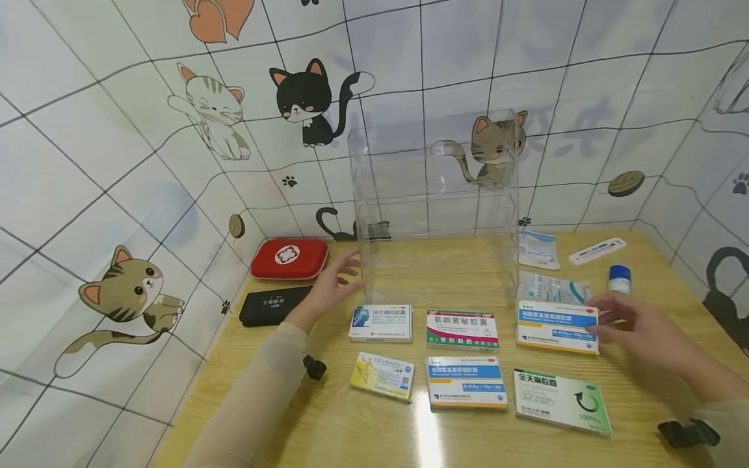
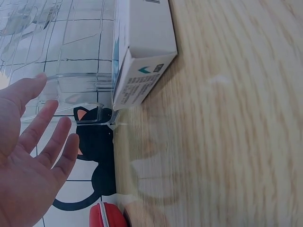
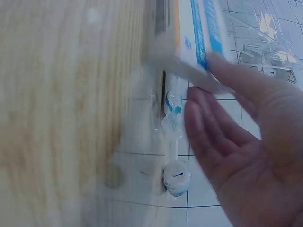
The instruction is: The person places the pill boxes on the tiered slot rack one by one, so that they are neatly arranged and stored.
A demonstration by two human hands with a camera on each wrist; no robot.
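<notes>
A clear acrylic shelf (image 1: 435, 233) stands at the back of the table. My left hand (image 1: 329, 289) is at the shelf's left side, fingers spread, fingertips right at its edge; in the left wrist view nothing lies in the palm. With thumb and fingers, my right hand (image 1: 646, 330) pinches the right end of a blue-and-white medicine box (image 1: 556, 328), which looks tilted in the right wrist view. A matching blue-and-white box (image 1: 466, 382) lies to the front left of it. Beside them lie a pink-and-green box (image 1: 462, 329), a green-and-white box (image 1: 562, 401), a white box (image 1: 381, 323) and a yellow-and-white box (image 1: 383, 377).
Left of the shelf are a red zipped case (image 1: 289, 259) and a black pouch (image 1: 274, 305). At the right lie a white packet (image 1: 537, 249), a clear packet (image 1: 552, 287), a white strip thermometer (image 1: 597, 251) and a blue-capped bottle (image 1: 619, 279). Cat-patterned walls border the table.
</notes>
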